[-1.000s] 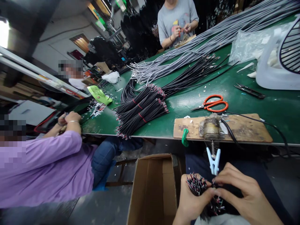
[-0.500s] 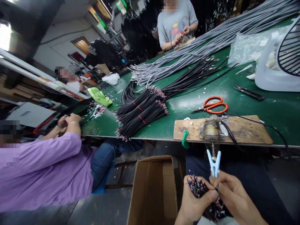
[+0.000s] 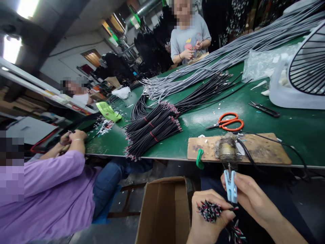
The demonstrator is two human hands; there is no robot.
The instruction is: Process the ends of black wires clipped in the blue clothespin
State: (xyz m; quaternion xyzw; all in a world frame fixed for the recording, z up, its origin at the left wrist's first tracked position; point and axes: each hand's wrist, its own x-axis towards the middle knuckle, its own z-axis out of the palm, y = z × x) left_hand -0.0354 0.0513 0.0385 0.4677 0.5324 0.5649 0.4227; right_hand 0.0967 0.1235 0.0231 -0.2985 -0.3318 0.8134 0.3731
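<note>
My left hand [image 3: 207,217] is wrapped round a bundle of thin black cables [image 3: 210,210], whose stripped ends show red, white and black wires. One cable end sticks out to the right past its thumb. My right hand [image 3: 247,193] pinches a light-blue clothespin [image 3: 230,188], with fingers on either side of it. The clothespin sits at the shaft of a small, worn motor [image 3: 228,149] mounted on a wooden board [image 3: 264,149]. More cable ends [image 3: 237,233] show below my hands.
On the green table [image 3: 162,145] lie tied black cable bundles [image 3: 149,130], long grey cables [image 3: 203,67], orange-handled scissors [image 3: 230,122], snips [image 3: 265,109] and a white fan [image 3: 281,91]. A cardboard box [image 3: 165,210] stands below. A co-worker's purple sleeve [image 3: 56,176] is at left; others work farther back.
My right hand has moved up from the cable ends to the clothespin and closed round it. My left hand has turned the bundle's ends more toward me. The view has shifted slightly.
</note>
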